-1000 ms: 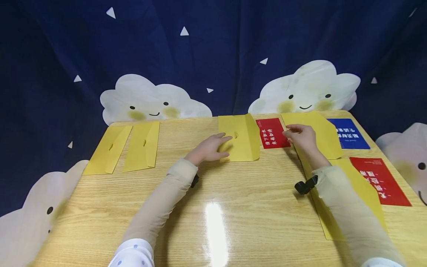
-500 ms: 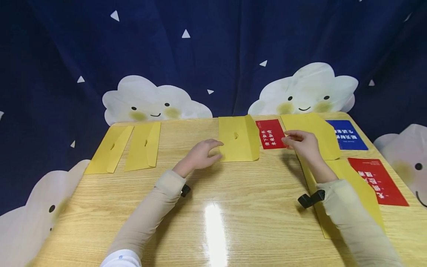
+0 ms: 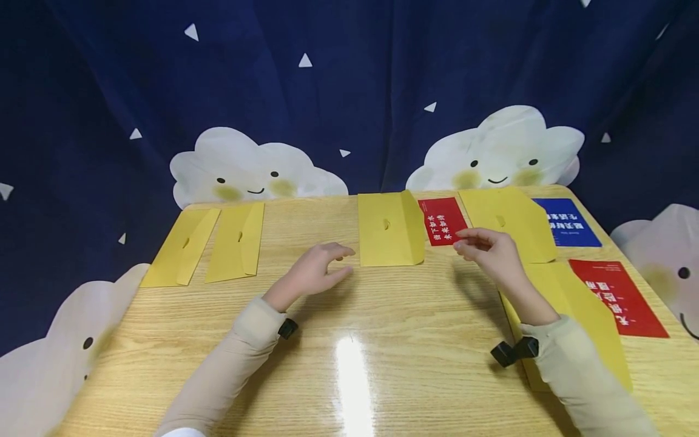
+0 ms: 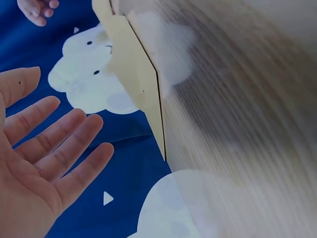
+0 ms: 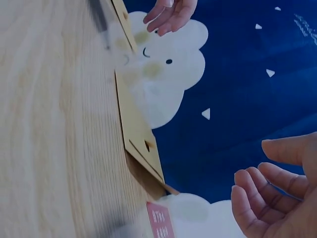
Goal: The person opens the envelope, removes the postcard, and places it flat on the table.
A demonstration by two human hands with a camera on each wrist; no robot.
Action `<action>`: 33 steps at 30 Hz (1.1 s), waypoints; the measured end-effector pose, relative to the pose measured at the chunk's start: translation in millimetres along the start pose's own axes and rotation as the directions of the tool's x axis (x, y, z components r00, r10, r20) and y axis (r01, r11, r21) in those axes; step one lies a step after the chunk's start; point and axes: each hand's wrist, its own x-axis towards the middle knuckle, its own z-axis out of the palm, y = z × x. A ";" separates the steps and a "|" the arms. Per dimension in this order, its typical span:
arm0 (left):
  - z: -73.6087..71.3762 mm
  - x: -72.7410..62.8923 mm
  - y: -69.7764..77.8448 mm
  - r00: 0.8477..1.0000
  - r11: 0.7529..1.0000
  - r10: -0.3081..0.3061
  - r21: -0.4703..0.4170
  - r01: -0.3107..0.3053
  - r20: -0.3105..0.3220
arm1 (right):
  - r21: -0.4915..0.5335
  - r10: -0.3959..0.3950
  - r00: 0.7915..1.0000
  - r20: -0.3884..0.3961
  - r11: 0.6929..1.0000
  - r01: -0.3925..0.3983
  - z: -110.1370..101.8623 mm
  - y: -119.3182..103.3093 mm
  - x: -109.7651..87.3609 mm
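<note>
A yellow envelope [image 3: 390, 229] lies at the middle back of the wooden table [image 3: 382, 340], its flap raised at the right edge. My left hand [image 3: 341, 261] hovers just left of and nearer than it, fingers relaxed, holding nothing. The left wrist view shows the empty palm [image 4: 64, 114] and the envelope [image 4: 138, 84] edge-on. My right hand [image 3: 461, 243] hangs with loosely curled fingers by the near corner of a small red card [image 3: 442, 220], empty. The right wrist view shows its fingers [image 5: 252, 168] empty, with the envelope [image 5: 138, 134] beyond.
Two yellow envelopes [image 3: 182, 246] [image 3: 237, 241] lie at the far left. At the right are another yellow envelope [image 3: 508, 221], a blue card [image 3: 568, 221], a larger red card [image 3: 619, 297], and a yellow envelope [image 3: 573, 303] under my right forearm. A dark blue cloud-print curtain hangs behind.
My left hand has come off the middle envelope and drawn back toward me. My right hand has also pulled back a little from the far envelope toward the red card's near corner.
</note>
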 end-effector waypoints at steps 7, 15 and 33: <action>-8.8 -20.6 0.6 1.000 1.000 -0.003 -0.007 0.003 -0.020 | -0.018 -0.026 0.998 0.064 0.999 0.027 8.3 -2.2 -9.4; -16.0 -43.2 -6.2 0.998 1.000 -0.029 -0.004 0.029 -0.054 | 0.026 -0.080 0.988 0.133 0.997 0.077 29.1 -9.3 -15.3; -40.8 -90.8 -36.2 0.973 0.965 -0.218 -0.163 0.205 -0.073 | 0.129 -0.118 0.932 0.341 0.989 0.078 101.7 -24.7 -15.7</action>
